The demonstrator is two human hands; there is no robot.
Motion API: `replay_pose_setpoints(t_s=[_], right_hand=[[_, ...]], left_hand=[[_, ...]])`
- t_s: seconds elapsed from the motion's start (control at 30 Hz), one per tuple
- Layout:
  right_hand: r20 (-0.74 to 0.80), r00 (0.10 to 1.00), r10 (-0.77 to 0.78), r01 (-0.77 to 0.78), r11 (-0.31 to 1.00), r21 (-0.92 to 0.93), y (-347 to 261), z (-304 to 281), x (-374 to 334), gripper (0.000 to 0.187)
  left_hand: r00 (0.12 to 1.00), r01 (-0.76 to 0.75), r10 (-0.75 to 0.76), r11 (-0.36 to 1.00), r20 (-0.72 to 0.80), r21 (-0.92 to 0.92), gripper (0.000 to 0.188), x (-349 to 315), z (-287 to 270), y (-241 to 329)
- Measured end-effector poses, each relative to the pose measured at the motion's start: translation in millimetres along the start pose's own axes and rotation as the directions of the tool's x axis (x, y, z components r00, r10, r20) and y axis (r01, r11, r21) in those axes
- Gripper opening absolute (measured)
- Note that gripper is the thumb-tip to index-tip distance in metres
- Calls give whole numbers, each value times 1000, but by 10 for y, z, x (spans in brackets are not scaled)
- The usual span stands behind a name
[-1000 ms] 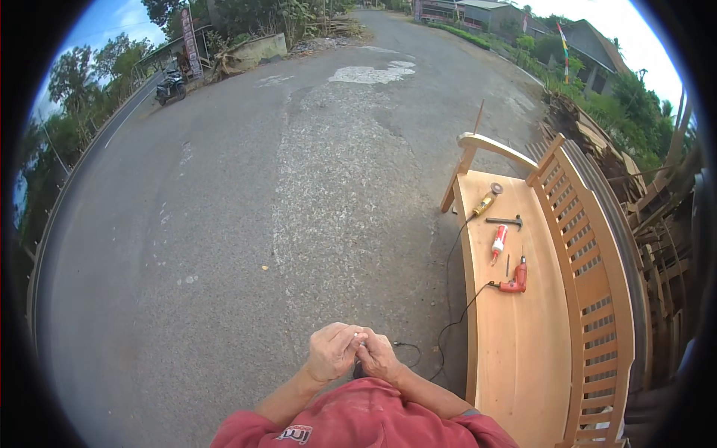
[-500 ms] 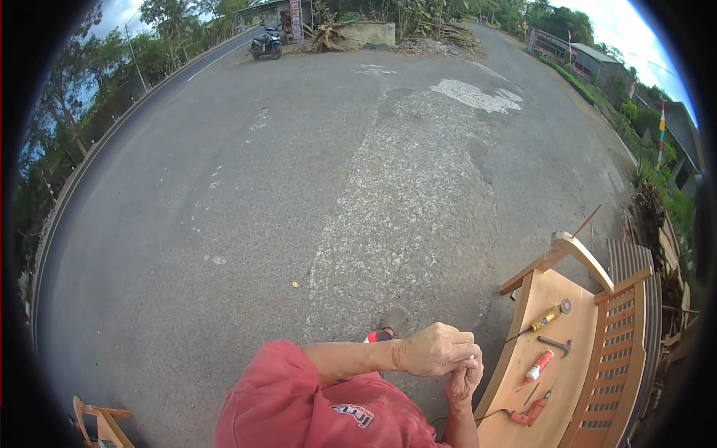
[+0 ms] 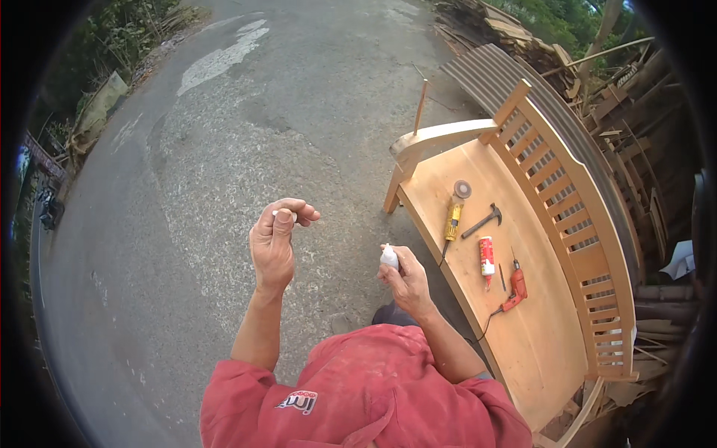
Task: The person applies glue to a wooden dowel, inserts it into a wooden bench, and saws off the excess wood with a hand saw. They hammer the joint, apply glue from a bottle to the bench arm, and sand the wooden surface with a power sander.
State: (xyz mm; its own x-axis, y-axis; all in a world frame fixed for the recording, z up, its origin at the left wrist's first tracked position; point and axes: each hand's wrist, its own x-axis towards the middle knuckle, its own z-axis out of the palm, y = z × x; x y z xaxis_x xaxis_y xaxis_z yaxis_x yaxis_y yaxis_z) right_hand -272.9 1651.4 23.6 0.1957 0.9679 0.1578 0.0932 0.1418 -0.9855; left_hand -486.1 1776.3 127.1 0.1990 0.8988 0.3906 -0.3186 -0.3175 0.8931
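Both my hands are raised in front of my red shirt, apart from each other. My left hand (image 3: 271, 250) pinches a small white cap (image 3: 286, 216) between thumb and fingers, most of it hidden. In my right hand (image 3: 410, 285) is a small white bottle (image 3: 389, 257), held upright with its narrow tip up. To the right stands a wooden bench (image 3: 541, 351). On its seat lie a yellow angle grinder (image 3: 452, 222), a hammer (image 3: 482, 222), a red and white glue bottle (image 3: 487, 255), a thin dark rod (image 3: 502, 277) and a red corded drill (image 3: 515, 291).
The bench's slatted backrest (image 3: 575, 198) runs along its far right side, with a curved armrest (image 3: 448, 134) at the far end. Behind it are a corrugated sheet (image 3: 493, 71) and piled scrap wood (image 3: 620, 112). Asphalt (image 3: 209, 164) spreads ahead and left.
My hands were together and are now apart, the left one off to the left with the cap. The white bottle now shows in my right hand. The view has turned right toward the bench.
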Motion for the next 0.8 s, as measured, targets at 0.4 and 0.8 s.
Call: replay_pose_setpoints(t_s=[0.4, 0.8], right_hand=[[-538, 811, 229, -141, 970, 200, 2008, -1723, 2578, 30], [-590, 795, 142, -385, 869, -311, 2831, -2111, 3859, 26]], left_hand=[[925, 349, -357, 934, 132, 83, 26, 2921, 1398, -3134], [710, -1, -425, 797, 562, 604, 54, 4008, 1966, -4361]])
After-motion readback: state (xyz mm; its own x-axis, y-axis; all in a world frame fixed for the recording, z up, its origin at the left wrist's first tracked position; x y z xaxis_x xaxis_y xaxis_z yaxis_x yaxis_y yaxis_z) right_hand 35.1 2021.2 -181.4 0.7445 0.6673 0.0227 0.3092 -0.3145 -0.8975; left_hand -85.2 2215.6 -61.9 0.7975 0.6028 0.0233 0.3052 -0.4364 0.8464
